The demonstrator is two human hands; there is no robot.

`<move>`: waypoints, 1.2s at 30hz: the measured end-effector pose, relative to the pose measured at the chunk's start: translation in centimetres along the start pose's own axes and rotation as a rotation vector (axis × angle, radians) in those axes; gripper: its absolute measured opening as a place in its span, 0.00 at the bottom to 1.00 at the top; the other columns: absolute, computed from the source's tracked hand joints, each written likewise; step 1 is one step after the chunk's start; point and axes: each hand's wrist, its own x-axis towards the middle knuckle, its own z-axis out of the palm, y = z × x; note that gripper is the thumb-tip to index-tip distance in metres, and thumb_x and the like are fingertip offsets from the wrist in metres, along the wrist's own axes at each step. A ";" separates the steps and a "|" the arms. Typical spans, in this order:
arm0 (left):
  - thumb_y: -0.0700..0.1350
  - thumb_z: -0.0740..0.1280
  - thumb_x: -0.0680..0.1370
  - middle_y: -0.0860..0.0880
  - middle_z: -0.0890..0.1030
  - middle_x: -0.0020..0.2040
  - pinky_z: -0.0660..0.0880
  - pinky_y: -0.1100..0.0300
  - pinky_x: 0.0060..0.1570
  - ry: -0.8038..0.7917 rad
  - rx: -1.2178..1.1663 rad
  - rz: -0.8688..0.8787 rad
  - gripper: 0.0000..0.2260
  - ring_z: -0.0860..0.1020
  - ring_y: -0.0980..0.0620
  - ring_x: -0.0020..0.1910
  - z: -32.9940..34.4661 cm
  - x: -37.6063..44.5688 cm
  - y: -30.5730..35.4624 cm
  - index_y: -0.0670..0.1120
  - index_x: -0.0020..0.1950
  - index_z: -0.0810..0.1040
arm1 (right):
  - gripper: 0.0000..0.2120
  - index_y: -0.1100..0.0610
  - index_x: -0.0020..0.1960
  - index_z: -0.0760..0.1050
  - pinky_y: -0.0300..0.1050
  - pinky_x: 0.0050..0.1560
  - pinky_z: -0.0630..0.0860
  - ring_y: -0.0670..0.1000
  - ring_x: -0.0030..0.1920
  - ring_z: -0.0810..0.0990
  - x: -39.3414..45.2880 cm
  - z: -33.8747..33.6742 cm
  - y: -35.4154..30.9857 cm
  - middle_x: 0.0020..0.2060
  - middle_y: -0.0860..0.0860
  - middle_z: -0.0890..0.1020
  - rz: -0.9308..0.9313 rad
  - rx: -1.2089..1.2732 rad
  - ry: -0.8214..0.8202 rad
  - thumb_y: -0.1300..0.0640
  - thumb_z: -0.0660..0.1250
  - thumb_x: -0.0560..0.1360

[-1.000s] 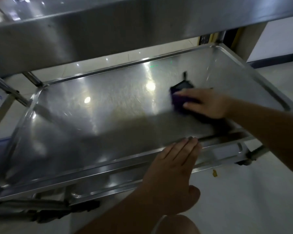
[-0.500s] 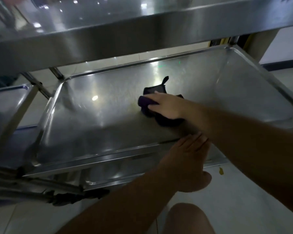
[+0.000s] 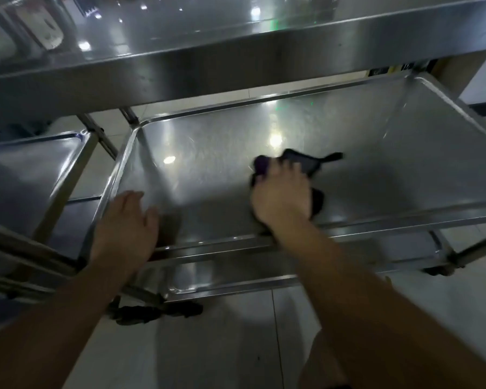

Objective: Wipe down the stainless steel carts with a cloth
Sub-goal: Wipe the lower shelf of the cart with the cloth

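A stainless steel cart stands in front of me, and its middle shelf (image 3: 208, 175) is a shallow shiny tray. My right hand (image 3: 282, 199) presses a dark purple cloth (image 3: 298, 161) flat onto the shelf near its middle, fingers spread over the cloth. Parts of the cloth stick out beyond the fingertips and to the right of the palm. My left hand (image 3: 127, 228) rests on the shelf's front left rim, with relaxed fingers reaching into the tray and holding nothing.
The cart's top shelf (image 3: 236, 60) overhangs the work area close above. A lower shelf (image 3: 236, 279) shows under the front rim. A second steel cart (image 3: 31, 169) stands to the left, its rails near my left forearm. A black caster (image 3: 155, 310) sits on the tiled floor.
My right hand has slid the cloth left along the shelf and then turned to point forward. My left hand has moved from the front rim's middle to its left corner.
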 end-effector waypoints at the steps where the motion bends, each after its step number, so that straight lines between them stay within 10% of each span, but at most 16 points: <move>1: 0.48 0.59 0.85 0.38 0.70 0.77 0.68 0.37 0.73 -0.043 0.045 -0.032 0.20 0.69 0.35 0.75 0.0 0.4 -1.0 0.41 0.74 0.73 | 0.26 0.56 0.77 0.66 0.57 0.72 0.65 0.62 0.75 0.66 -0.7 0.7 -2.6 0.74 0.58 0.71 -0.121 0.015 -0.035 0.44 0.53 0.84; 8: 0.56 0.56 0.87 0.42 0.68 0.80 0.62 0.43 0.79 -0.050 -0.039 0.014 0.25 0.65 0.42 0.80 1.6 -0.3 -2.6 0.43 0.79 0.70 | 0.25 0.42 0.80 0.63 0.50 0.74 0.64 0.54 0.78 0.67 -1.0 0.2 -0.7 0.77 0.51 0.72 -0.641 0.183 -0.213 0.41 0.55 0.83; 14: 0.54 0.57 0.86 0.41 0.68 0.80 0.69 0.37 0.73 -0.056 -0.014 0.055 0.24 0.67 0.40 0.79 1.7 -0.6 -2.7 0.42 0.79 0.69 | 0.18 0.47 0.68 0.72 0.59 0.66 0.74 0.66 0.63 0.78 6.1 -3.6 14.9 0.65 0.60 0.79 0.028 0.229 -0.004 0.44 0.56 0.82; 18: 0.61 0.49 0.85 0.43 0.64 0.82 0.66 0.39 0.76 -0.126 0.046 0.086 0.30 0.61 0.43 0.82 1.6 -0.3 -3.0 0.45 0.81 0.65 | 0.23 0.60 0.66 0.71 0.66 0.65 0.73 0.68 0.66 0.73 11.9 -2.8 12.8 0.65 0.63 0.76 0.312 0.064 0.004 0.48 0.50 0.80; 27: 0.60 0.50 0.84 0.45 0.63 0.84 0.64 0.42 0.78 -0.104 0.005 0.074 0.30 0.60 0.46 0.83 1.6 -0.2 -3.4 0.47 0.83 0.63 | 0.23 0.41 0.75 0.69 0.55 0.67 0.73 0.60 0.70 0.75 6.2 2.4 -10.6 0.69 0.55 0.78 -0.512 0.188 -0.202 0.42 0.60 0.81; 32: 0.55 0.56 0.84 0.46 0.63 0.84 0.65 0.42 0.78 -0.120 0.004 0.076 0.28 0.60 0.47 0.83 1.1 -0.1 -4.5 0.47 0.83 0.63 | 0.27 0.37 0.78 0.64 0.45 0.71 0.63 0.47 0.78 0.65 -1.4 1.7 -4.2 0.75 0.47 0.74 -0.691 0.245 -0.212 0.35 0.58 0.80; 36: 0.54 0.55 0.85 0.47 0.61 0.85 0.62 0.43 0.79 -0.118 0.000 0.062 0.28 0.58 0.48 0.84 0.9 -0.3 -4.7 0.47 0.84 0.63 | 0.21 0.39 0.74 0.69 0.47 0.68 0.71 0.55 0.68 0.77 2.9 -0.8 2.8 0.69 0.50 0.79 -0.424 0.249 -0.107 0.42 0.62 0.82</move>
